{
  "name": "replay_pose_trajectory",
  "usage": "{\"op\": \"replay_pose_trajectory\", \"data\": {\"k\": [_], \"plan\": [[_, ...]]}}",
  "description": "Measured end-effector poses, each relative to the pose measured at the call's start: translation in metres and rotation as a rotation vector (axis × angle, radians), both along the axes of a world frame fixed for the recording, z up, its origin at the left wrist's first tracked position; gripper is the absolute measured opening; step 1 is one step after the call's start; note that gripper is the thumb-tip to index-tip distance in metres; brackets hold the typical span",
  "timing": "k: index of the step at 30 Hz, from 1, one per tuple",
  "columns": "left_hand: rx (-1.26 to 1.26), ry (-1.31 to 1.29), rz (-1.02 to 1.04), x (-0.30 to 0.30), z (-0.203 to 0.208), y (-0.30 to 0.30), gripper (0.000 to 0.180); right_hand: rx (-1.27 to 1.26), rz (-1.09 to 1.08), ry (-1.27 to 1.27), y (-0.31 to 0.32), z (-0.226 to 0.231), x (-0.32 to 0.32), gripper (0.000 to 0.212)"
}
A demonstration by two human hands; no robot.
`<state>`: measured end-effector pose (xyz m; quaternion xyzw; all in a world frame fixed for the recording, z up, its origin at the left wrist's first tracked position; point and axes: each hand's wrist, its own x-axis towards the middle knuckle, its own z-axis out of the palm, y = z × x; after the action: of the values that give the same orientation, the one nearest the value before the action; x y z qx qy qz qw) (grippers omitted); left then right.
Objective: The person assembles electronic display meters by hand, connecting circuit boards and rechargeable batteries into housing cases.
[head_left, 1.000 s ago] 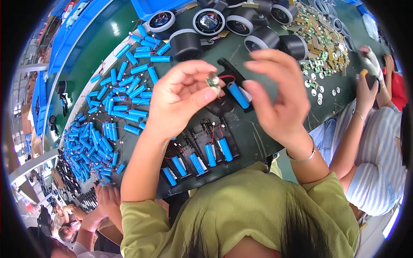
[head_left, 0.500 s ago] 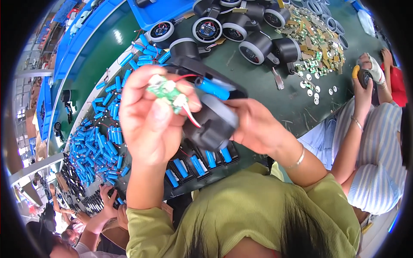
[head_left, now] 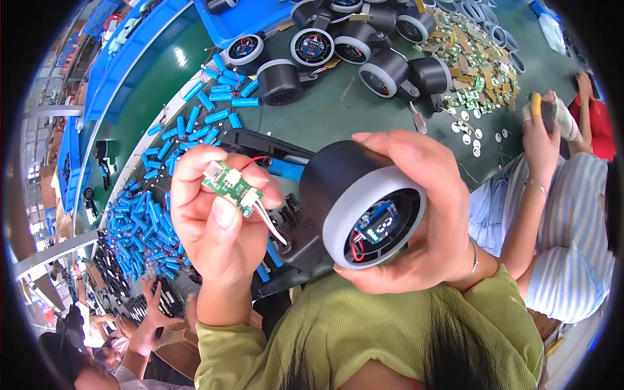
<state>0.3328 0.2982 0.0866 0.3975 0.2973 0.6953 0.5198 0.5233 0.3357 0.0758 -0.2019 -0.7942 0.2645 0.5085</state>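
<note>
Between the thumb and fingers of my left hand (head_left: 224, 227) is a small green circuit board (head_left: 234, 187) with white connectors. Red, white and black wires lead from it toward a black device. My right hand (head_left: 429, 214) wraps round that device's round black housing (head_left: 341, 170), which has a grey ring (head_left: 338, 224). The ring's open face is turned toward me, and inside it a small lit display (head_left: 380, 224) sits with red wires beside it. Behind the board, a blue battery cell (head_left: 286, 169) lies in the device's long black handle (head_left: 260, 142), partly hidden by my fingers.
Several similar black housings (head_left: 281, 83) stand at the back, by a blue tray (head_left: 244, 19). Blue battery cells (head_left: 140, 224) are heaped at left. Circuit boards (head_left: 478, 71) and grey rings (head_left: 497, 36) lie at back right. A co-worker's hand (head_left: 541, 140) is at right, another's (head_left: 155, 305) at lower left.
My right hand has turned the device so its ringed face and lit display now show toward me. The circuit board stays pinched in my left hand, slightly lower and farther left.
</note>
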Motion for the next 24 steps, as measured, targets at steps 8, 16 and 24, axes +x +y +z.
{"op": "replay_pose_trajectory", "data": {"k": [8,16,24], "plan": [[-0.025,0.056,0.028,-0.001,0.001,0.001,0.040,0.002,-0.064,-0.005,-0.004,0.006,-0.004,0.085],[0.008,-0.037,-0.032,-0.005,-0.003,0.000,0.040,0.038,-0.060,-0.015,-0.003,0.007,-0.006,0.087],[0.032,-0.125,-0.020,-0.009,-0.006,0.002,0.040,0.006,-0.041,-0.033,-0.003,0.008,-0.008,0.088]]}}
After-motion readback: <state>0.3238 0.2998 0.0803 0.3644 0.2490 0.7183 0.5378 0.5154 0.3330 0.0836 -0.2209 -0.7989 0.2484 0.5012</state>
